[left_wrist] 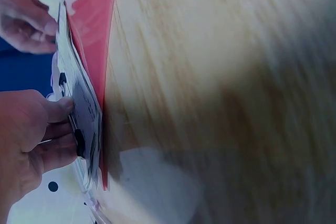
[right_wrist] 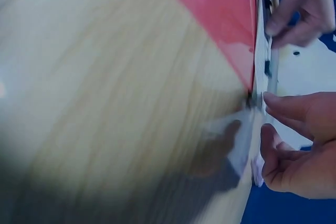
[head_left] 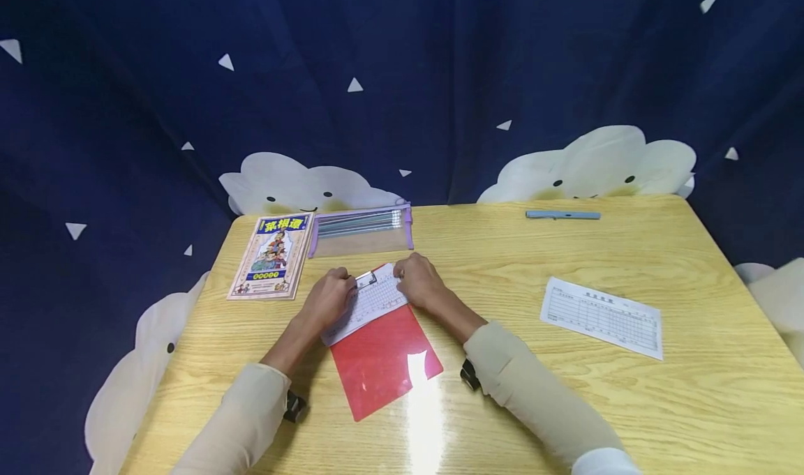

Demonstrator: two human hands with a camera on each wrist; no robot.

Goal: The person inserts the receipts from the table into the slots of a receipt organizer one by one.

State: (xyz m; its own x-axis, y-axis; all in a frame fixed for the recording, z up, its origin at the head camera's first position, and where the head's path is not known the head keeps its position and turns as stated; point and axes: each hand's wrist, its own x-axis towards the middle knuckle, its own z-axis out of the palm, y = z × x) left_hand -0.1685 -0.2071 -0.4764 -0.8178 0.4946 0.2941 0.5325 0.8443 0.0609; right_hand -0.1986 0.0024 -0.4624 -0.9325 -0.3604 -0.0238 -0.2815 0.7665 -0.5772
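A red clipboard (head_left: 383, 363) lies slanted on the table, a printed form (head_left: 377, 304) across its top part. At the form's upper edge is a metal clip (head_left: 366, 280) with black ends. My left hand (head_left: 329, 297) grips this clip; its thumb lies by the form and its bent fingers curl behind, as the left wrist view shows. My right hand (head_left: 417, 280) is at the form's upper right corner. In the right wrist view one fingertip (right_wrist: 269, 99) of that hand touches the edge there, while another digit stands apart from it with a gap between.
An illustrated book (head_left: 273, 259) lies at the back left, beside a purple-edged clear zip pouch (head_left: 361, 241) holding several pencil-like sticks. A blue pen (head_left: 562, 215) lies at the back right. A second printed form (head_left: 601, 318) is to the right. Dark curtain (head_left: 440, 77) hangs behind the table.
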